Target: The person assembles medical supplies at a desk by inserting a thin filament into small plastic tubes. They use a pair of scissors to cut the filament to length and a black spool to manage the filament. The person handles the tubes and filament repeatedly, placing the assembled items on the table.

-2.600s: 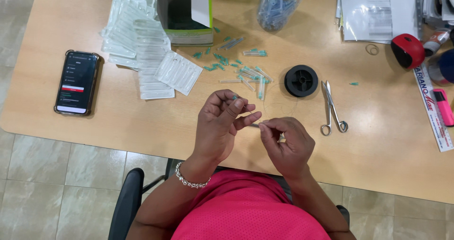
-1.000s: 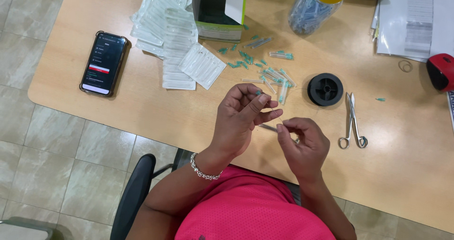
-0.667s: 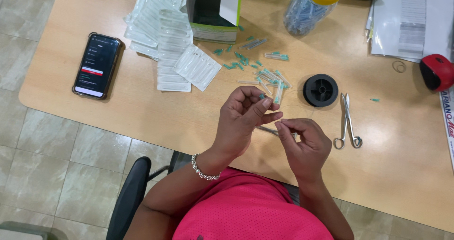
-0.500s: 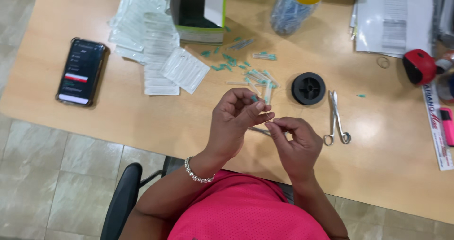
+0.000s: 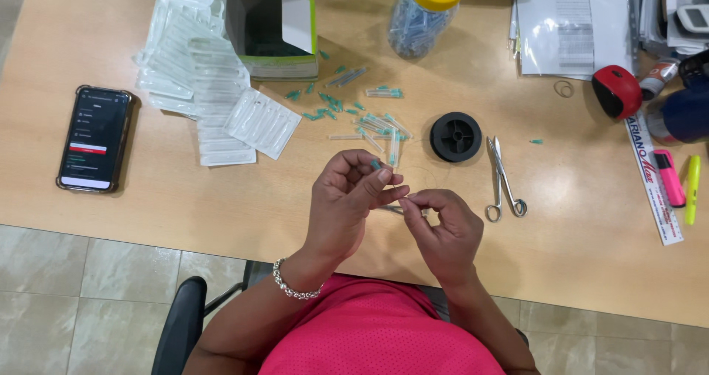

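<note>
Teal-capped needle [image 5: 378, 165] sits pinched in the left hand [image 5: 347, 201] above the desk's [image 5: 185, 198] near edge; the right hand [image 5: 443, 231] pinches a thin clear tube [image 5: 399, 209]. Since half a second ago, fingertips have closed together, touching.

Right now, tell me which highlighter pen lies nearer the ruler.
The pink highlighter. It lies right beside the ruler, touching or overlapping its edge, while the yellow highlighter sits farther out toward the table's edge.
</note>
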